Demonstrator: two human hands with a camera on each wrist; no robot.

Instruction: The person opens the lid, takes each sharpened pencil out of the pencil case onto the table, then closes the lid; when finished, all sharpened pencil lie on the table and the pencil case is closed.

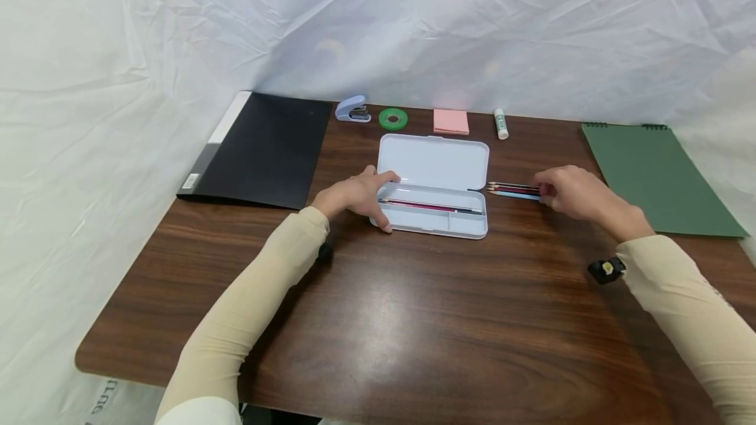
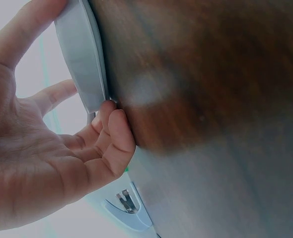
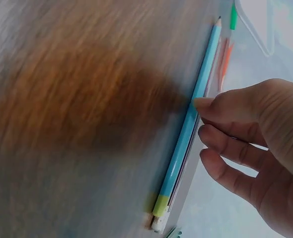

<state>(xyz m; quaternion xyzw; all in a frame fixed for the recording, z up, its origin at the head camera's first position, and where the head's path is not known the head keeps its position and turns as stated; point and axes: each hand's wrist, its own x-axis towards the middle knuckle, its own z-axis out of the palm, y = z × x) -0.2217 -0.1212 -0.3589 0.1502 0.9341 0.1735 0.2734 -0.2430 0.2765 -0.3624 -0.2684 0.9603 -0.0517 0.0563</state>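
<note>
White plastic sheeting [image 1: 413, 18] drapes the wall beyond a dark wood-grain table [image 1: 449, 320], and from here I see a stapler [image 1: 348, 112], green tape [image 1: 384, 121], pink notes [image 1: 451, 121] and a glue stick [image 1: 501, 123] strung along the far edge. Below them the pencil case [image 1: 434, 162] lies open, its lid towards twelve o'clock, a few pencils [image 1: 422, 205] in its upper trough. The left hand [image 1: 359, 194] spreads wide at the case's nine-o'clock end and holds it, thumb on the near edge, forefinger near the hinge.

What matters is off the other end. The loose pencils [image 1: 514, 189] lie at three o'clock from the case, points facing nine and just beside its rim, their long axis nearly in line with the trough. The right hand [image 1: 569, 192] is much the nearer, over their rear part; its thumb touches the light blue pencil [image 3: 178, 148], fingers half curled. I cannot tell whether they grip it. From those fingers, the case sits at nine o'clock.
</note>
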